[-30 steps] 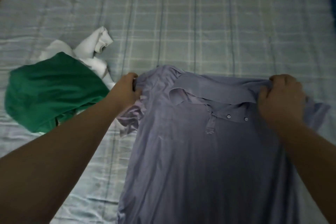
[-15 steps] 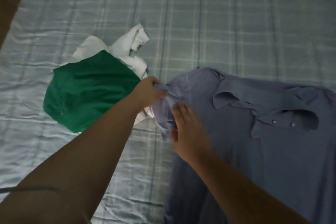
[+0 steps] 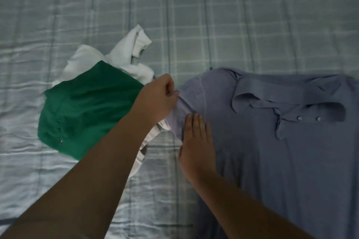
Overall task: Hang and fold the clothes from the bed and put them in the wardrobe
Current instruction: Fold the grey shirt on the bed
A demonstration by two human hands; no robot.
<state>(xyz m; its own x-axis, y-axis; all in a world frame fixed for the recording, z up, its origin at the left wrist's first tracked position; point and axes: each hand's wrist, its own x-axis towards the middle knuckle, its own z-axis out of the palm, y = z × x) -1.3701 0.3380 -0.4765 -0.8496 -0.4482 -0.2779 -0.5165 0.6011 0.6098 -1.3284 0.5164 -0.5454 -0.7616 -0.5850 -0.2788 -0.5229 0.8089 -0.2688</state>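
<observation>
Our left hand (image 3: 156, 103) pinches the shirt (image 3: 272, 161) sleeve (image 3: 179, 116) at its nine o'clock; our right hand (image 3: 196, 141) presses flat, fingers straight. We should pull it taut before folding inward.

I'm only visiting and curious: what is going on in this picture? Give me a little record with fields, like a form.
setting: checked bed sheet, seen from above
main garment: purple polo shirt, spread out front up, collar unbuttoned
left hand: pinches the edge of the shirt's sleeve
right hand: lies flat on the shirt beside that sleeve, fingers straight
other clothes: green garment lying on a crumpled white garment, to the left of the shirt
</observation>
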